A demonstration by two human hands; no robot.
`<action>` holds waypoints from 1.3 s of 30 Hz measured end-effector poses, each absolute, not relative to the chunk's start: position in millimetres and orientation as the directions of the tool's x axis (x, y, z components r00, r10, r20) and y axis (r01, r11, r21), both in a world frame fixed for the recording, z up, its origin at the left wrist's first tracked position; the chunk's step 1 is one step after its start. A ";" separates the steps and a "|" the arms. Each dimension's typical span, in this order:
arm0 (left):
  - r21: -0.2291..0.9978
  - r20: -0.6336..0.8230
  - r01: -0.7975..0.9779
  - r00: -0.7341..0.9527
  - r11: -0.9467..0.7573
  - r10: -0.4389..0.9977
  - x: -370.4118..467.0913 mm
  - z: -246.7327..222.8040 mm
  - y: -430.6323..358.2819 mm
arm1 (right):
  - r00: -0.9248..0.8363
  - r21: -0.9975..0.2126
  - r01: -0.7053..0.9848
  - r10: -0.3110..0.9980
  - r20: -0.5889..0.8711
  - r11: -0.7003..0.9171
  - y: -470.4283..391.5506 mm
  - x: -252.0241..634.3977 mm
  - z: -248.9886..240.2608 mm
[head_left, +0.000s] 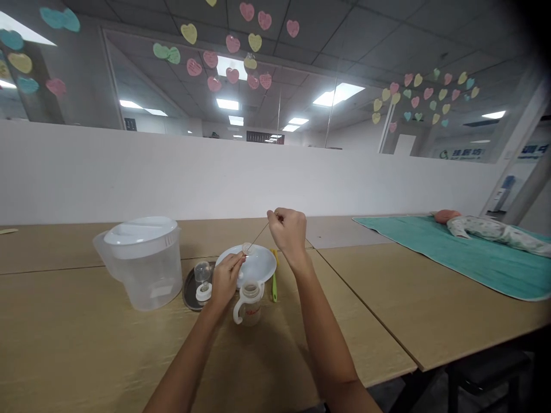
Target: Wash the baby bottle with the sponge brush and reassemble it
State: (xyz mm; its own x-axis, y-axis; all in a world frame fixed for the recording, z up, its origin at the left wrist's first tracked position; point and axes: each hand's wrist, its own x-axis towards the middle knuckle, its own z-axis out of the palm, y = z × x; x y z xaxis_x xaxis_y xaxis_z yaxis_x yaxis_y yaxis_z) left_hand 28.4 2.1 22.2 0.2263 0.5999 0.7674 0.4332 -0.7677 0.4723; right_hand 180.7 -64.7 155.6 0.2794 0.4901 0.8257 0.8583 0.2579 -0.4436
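My left hand (228,278) is closed in a pinch on a small clear round piece (247,248) above a white bowl (267,265). My right hand (287,230), higher and to the right, is curled round the upper end of a thin stick (259,234), which slants down to the clear piece. Whether its tip is inside that piece I cannot tell. Just in front of the bowl stands an uncapped baby bottle (252,312) with white handles. A green and yellow brush-like tool (274,287) lies right of the bowl.
On a dark round tray (188,293) sit a clear cap (202,272) and a white bottle collar (204,292). A lidded clear plastic bucket (152,281) stands at the left. Far right, a clothed baby doll (495,230) lies on a green mat (426,252). A white partition (193,178) backs the table.
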 end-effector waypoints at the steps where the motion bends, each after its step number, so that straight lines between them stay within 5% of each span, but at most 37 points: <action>1: 0.482 0.762 0.424 0.230 -0.767 0.605 28.7 20.8 1.7 | 0.287 -0.450 0.854 0.485 0.826 0.261 -65.3 181.9 156.0; 8: 0.686 0.677 0.309 0.058 -0.658 0.733 23.3 13.4 4.1 | 0.445 -0.512 0.815 0.275 0.852 0.271 -83.7 217.7 164.9; 13: 0.710 0.659 0.292 0.045 -0.641 0.751 22.2 14.3 3.2 | 0.343 -0.522 0.825 0.543 0.766 0.215 -53.1 233.1 150.3; 19: 0.627 0.673 0.383 0.172 -0.678 0.720 20.9 3.2 6.0 | 0.221 -0.573 0.815 0.867 0.446 0.087 3.6 226.7 109.3; 24: 0.569 0.708 0.406 0.201 -0.715 0.677 20.2 -0.1 5.7 | 0.238 -0.608 0.792 0.947 0.217 -0.060 24.4 236.6 82.9; 32: 0.494 0.718 0.530 0.199 -0.689 0.667 23.3 -15.0 6.6 | 0.251 -0.541 0.823 0.966 0.069 -0.175 27.8 245.6 72.6; 36: 0.479 0.714 0.552 0.206 -0.682 0.669 24.6 -17.2 5.8 | 0.090 -0.562 0.827 0.992 0.086 -0.027 17.1 224.9 88.4; 39: 0.473 0.714 0.552 0.217 -0.687 0.666 24.2 -14.3 4.7 | -0.335 -0.666 0.705 0.942 -0.006 0.246 10.4 199.2 92.3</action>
State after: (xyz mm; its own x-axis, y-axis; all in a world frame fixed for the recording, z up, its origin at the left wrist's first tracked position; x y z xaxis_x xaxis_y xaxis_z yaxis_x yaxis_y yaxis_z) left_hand 24.2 4.7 -14.3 0.2167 0.6661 0.7137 0.5515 -0.6867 0.4735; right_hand 199.2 10.4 92.3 -0.3348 0.9423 -0.0064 0.7046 0.2459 -0.6656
